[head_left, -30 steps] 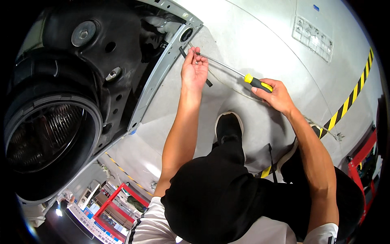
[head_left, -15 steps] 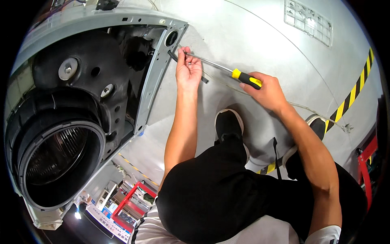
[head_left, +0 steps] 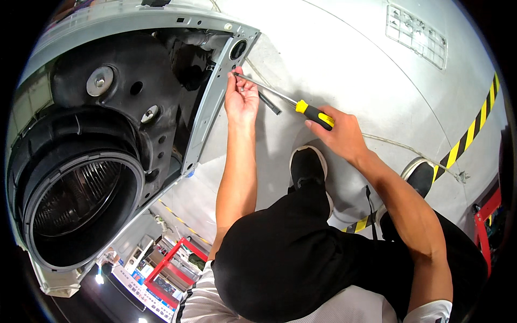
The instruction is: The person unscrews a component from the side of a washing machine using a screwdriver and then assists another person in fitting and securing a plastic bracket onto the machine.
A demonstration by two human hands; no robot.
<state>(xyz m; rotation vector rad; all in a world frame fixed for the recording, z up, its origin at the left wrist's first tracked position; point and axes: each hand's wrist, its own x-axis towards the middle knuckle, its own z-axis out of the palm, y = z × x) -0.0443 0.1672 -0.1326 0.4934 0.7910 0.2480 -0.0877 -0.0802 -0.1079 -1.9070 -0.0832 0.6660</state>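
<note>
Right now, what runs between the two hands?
In the head view, the screwdriver's bare metal shaft spans from the left hand to the right hand, above grey floor.

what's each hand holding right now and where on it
The right hand grips a long screwdriver by its yellow-and-black handle. The left hand pinches the metal shaft near the tip, at the grey machine frame.

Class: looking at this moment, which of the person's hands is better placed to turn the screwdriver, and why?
The right hand: it already wraps the screwdriver handle. The left hand only steadies the tip at the washing machine's frame.
</note>
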